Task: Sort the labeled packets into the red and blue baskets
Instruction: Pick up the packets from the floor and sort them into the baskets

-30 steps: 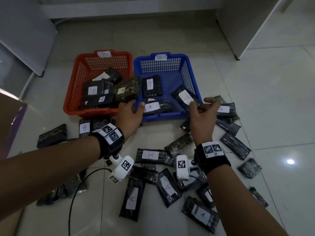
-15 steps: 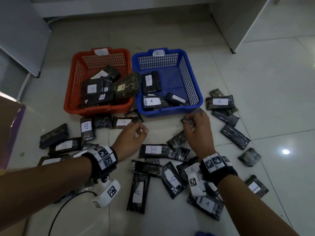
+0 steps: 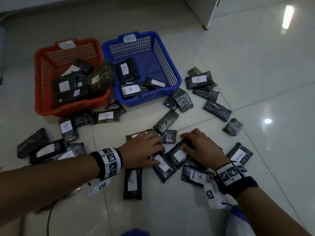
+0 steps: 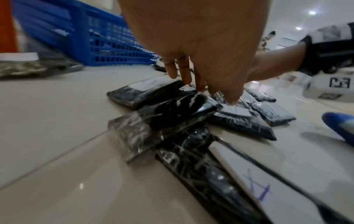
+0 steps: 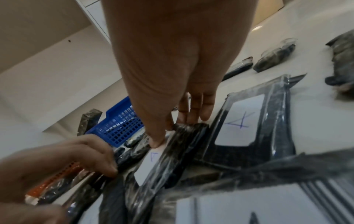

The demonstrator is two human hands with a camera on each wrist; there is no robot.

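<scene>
The red basket (image 3: 40,65) and the blue basket (image 3: 171,58) stand side by side on the floor, each with several dark packets inside. Many dark wrapped packets with white labels lie loose in front of them. My left hand (image 3: 157,150) reaches down onto the middle pile, its thumb and fingers closing on the end of a packet labelled A (image 3: 163,165). In the left wrist view its fingers (image 4: 184,72) point down at a shiny dark packet (image 4: 172,109). My right hand (image 3: 185,142) pinches another A packet (image 3: 179,155), thumb (image 5: 157,141) on its label, fingers (image 5: 193,112) behind its far end.
Packets labelled B (image 3: 65,128) lie left of the pile, near the red basket. More loose packets (image 3: 217,108) lie on the right. A white cabinet corner (image 3: 211,14) stands at the far right. A black cable (image 3: 49,217) trails across the floor near me.
Both hands have drawn back from the baskets and dropped onto the pile close to me. The packet my right hand held over the blue basket now lies inside it.
</scene>
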